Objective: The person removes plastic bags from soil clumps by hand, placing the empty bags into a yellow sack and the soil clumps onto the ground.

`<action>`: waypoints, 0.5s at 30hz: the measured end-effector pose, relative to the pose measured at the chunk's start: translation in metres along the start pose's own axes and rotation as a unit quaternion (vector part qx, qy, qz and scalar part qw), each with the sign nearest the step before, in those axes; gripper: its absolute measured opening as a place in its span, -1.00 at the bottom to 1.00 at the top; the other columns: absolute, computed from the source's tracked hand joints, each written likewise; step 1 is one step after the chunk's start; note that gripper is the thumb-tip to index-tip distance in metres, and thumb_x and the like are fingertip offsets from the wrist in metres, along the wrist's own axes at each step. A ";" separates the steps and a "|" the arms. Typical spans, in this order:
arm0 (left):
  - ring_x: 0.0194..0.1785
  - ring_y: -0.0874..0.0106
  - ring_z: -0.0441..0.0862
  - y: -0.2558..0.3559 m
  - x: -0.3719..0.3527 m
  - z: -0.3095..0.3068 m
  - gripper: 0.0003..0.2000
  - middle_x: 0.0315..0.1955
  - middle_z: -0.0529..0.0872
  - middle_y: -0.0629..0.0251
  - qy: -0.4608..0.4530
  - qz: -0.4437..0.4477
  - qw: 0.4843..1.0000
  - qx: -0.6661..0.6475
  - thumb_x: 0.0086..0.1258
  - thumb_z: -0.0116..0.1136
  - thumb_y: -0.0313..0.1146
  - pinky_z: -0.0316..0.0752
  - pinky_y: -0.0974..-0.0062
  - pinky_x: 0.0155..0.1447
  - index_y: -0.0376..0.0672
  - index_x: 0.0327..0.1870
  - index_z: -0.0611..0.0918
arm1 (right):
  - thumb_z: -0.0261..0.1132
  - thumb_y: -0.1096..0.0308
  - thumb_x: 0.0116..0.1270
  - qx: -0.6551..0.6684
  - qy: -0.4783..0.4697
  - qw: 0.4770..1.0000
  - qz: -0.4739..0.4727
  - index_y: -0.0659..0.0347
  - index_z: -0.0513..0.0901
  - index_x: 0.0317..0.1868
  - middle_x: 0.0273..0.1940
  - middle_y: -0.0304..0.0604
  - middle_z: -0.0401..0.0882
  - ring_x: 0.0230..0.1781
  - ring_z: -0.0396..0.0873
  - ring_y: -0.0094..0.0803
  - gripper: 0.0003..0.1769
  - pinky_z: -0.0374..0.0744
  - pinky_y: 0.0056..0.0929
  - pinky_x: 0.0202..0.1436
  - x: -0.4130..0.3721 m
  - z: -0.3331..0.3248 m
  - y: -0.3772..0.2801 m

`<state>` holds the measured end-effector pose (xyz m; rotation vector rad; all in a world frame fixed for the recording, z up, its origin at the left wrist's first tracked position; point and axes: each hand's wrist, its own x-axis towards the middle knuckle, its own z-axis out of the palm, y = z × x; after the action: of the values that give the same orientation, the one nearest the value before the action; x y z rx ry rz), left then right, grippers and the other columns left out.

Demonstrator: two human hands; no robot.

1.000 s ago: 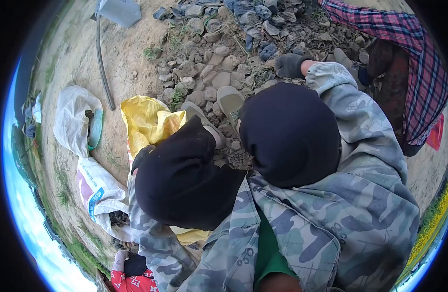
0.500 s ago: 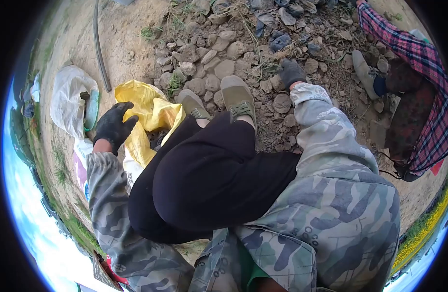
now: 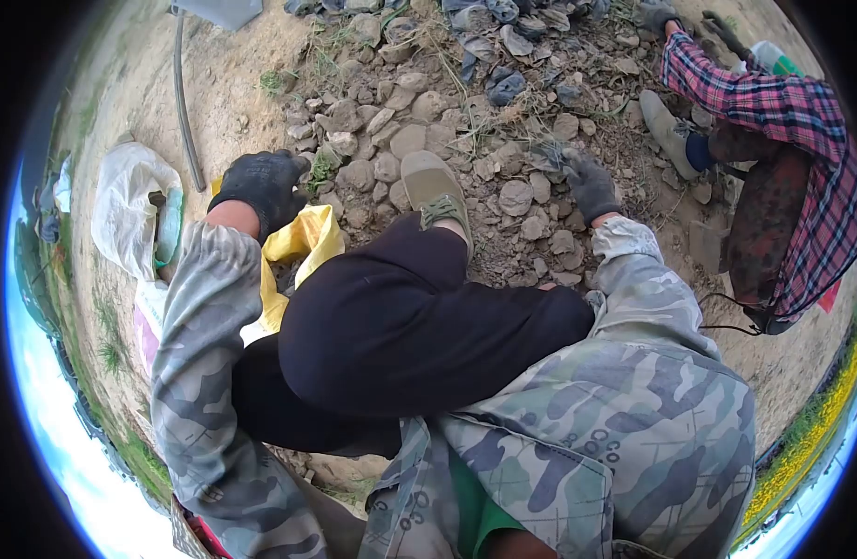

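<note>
My left hand (image 3: 261, 191), in a black glove, hovers over the yellow woven bag (image 3: 309, 240) and covers part of its mouth. Its fingers are bent but apart, with nothing visible in them. At the right, my right hand (image 3: 591, 186), in a dark grey glove, is just above the stony soil. Its fingertips are closed on a thin scrap of dark plastic film (image 3: 546, 156). Round clods (image 3: 515, 197) lie beside and below that hand. The bag stands against my left leg, its contents mostly hidden.
A person in a plaid sleeve (image 3: 727, 93) works at the right, a gloved hand (image 3: 657, 15) at the heap of dark plastic scraps (image 3: 505, 86). A white sack (image 3: 130, 205) and a hose (image 3: 184, 112) lie at the left. My shoe (image 3: 435, 186) rests among clods.
My left hand has moved up and right, over the yellow bag. My right hand has shifted right and down, and dark film now shows at its fingertips. The other person's gloved hand has come into view.
</note>
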<state>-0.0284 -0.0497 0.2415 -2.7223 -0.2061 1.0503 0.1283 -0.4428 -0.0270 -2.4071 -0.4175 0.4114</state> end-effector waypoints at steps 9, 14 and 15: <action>0.05 0.16 0.54 0.054 0.116 0.051 -0.53 -0.03 0.60 0.11 0.116 0.073 0.972 -0.192 0.19 0.17 -0.13 0.41 0.27 0.15 -0.04 0.14 0.49 | 0.21 0.44 0.11 0.042 0.147 0.952 -0.267 0.15 0.52 -0.25 -0.27 -0.08 0.55 -0.22 0.50 -0.06 -0.84 0.47 -0.17 -0.13 0.027 0.026 -0.032; -0.07 0.31 0.61 0.100 0.190 0.128 -0.38 0.02 0.56 0.05 0.171 0.097 0.802 -0.564 0.23 0.20 -0.03 0.50 0.40 0.00 -0.17 0.25 0.34 | 0.22 0.53 0.09 0.038 0.107 0.945 -0.307 0.16 0.51 -0.24 -0.24 -0.07 0.53 -0.21 0.51 -0.07 -0.81 0.47 -0.22 -0.12 0.043 0.047 -0.066; -0.07 0.31 0.61 0.107 0.194 0.127 -0.38 0.02 0.56 0.05 0.169 0.099 0.799 -0.569 0.23 0.20 -0.03 0.50 0.40 0.00 -0.17 0.25 0.34 | 0.23 0.53 0.09 0.044 0.097 0.943 -0.314 0.16 0.51 -0.24 -0.25 -0.07 0.52 -0.21 0.51 -0.07 -0.81 0.47 -0.22 -0.12 0.046 0.050 -0.071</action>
<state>0.0343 -0.0942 -0.0019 -4.0215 -0.6908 0.4595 0.1370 -0.3449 -0.0264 -2.0562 -1.0072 -0.0927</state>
